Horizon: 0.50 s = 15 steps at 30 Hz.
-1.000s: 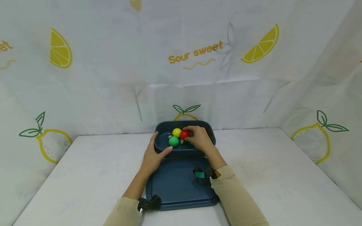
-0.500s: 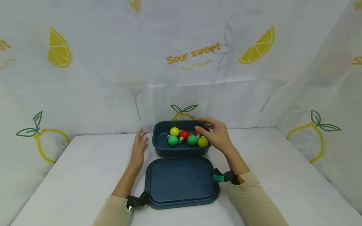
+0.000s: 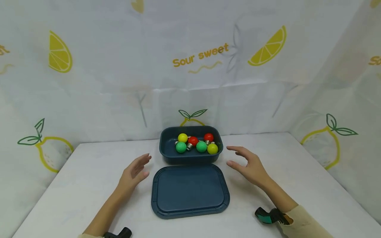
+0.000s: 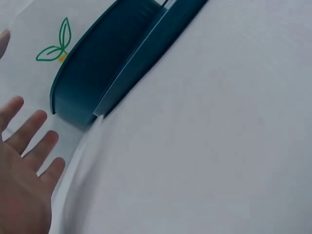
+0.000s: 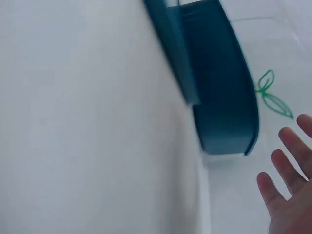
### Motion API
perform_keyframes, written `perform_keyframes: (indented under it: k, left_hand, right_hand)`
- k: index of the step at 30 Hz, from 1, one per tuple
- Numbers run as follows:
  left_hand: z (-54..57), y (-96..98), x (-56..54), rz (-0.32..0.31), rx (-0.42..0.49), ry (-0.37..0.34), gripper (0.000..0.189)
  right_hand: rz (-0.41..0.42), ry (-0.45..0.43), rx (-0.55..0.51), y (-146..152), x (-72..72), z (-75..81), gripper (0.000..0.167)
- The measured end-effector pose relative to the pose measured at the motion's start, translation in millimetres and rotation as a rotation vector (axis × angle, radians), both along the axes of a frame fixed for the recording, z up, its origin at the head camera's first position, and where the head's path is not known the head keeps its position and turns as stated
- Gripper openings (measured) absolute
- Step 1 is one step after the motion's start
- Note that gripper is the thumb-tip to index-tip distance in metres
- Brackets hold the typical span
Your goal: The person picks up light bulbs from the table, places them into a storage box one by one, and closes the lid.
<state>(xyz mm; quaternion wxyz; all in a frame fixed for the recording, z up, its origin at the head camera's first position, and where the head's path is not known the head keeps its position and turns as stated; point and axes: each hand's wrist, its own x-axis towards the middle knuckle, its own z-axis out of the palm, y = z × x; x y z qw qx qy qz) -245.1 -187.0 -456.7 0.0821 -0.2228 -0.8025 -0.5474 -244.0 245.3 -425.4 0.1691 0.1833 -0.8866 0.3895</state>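
Observation:
A dark blue box [image 3: 190, 160] stands at the back of the table. Small colored light bulbs lie in it: a yellow bulb [image 3: 183, 138], a green bulb [image 3: 181, 147] and a red bulb [image 3: 193, 141] on the left, then another green bulb [image 3: 201, 146], red bulb [image 3: 208, 137] and yellow bulb [image 3: 212, 148] on the right. In front lies the box's flat blue lid [image 3: 190, 191]. My left hand [image 3: 133, 173] hovers left of the box, fingers relaxed, holding nothing. To the right, my right hand [image 3: 250, 167] is likewise free, apart from box and lid.
A white cloth covers the table [image 3: 89, 178]. Behind it hangs a white sheet [image 3: 119, 109] printed with lemons. The lid lies close to the front side of the box.
My right hand has let go of a red bulb in the box and drawn back to the right. My left hand has left the box's side and moved back left.

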Motion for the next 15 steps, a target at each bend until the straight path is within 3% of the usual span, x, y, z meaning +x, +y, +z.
perform_keyframes:
  k: [3, 9, 15]
  left_hand:
    - [-5.6, -5.4, 10.1, -0.017, -0.035, 0.013, 0.062]
    - [-12.3, -7.4, 19.7, 0.005, -0.263, -0.09, 0.094]
    - [-12.4, -2.9, 19.8, -0.048, -0.525, -0.009, 0.135]
  right_hand:
    - [0.041, -0.007, 0.021, 7.9, 6.4, -14.5, 0.058]
    - [0.185, -0.033, 0.162, 13.1, 11.0, -38.5, 0.093]
    - [0.29, -0.071, 0.299, 14.1, 13.3, -42.8, 0.122]
